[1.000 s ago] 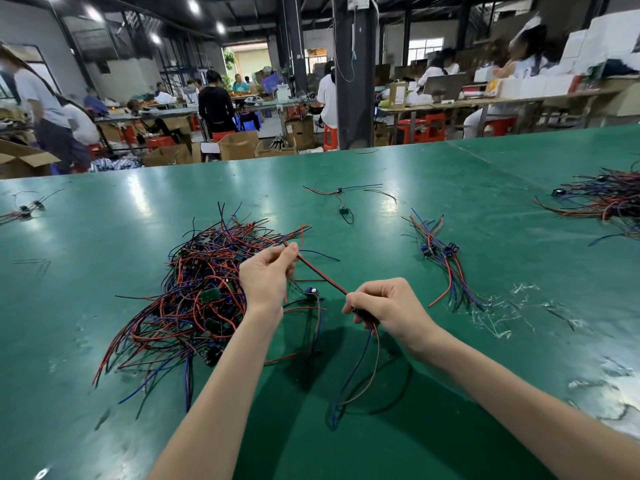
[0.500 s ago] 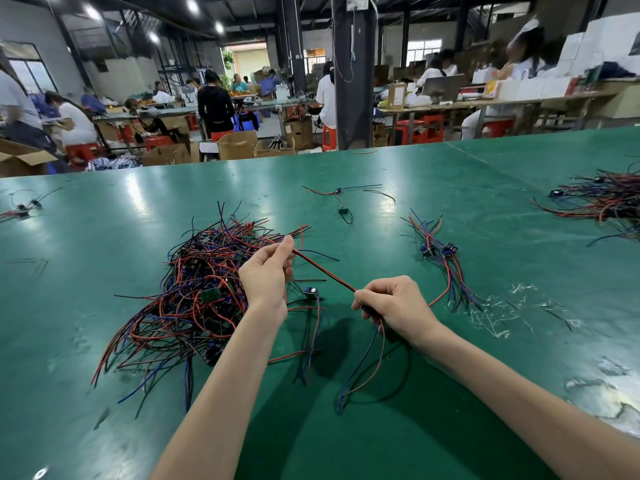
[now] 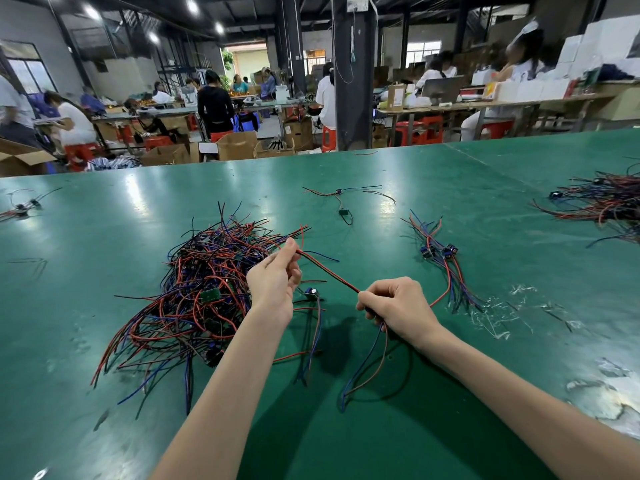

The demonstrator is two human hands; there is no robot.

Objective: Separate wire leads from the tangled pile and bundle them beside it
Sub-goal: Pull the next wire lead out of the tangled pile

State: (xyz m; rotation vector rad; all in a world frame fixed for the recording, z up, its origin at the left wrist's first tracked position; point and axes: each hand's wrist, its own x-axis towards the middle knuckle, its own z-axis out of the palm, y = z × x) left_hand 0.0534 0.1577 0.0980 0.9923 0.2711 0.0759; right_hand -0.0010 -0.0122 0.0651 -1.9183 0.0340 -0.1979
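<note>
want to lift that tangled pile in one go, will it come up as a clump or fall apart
Probably a loose clump: wires in the tangled pile cross and loop through each other. Likely floppy, since the wire lead droops in a slack loop below the right hand. Stray ends at the pile's edges may trail or snag.

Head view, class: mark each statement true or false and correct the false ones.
1. The left hand and right hand both hold one taut red-and-black wire lead. True.
2. The tangled pile of red, blue and black wires lies right of the right hand. False: left of the left hand.
3. A small bundle of blue-connector leads lies on the green table, right of both hands. True.
4. The left hand lies flat on the table. False: it pinches the lead.
</note>
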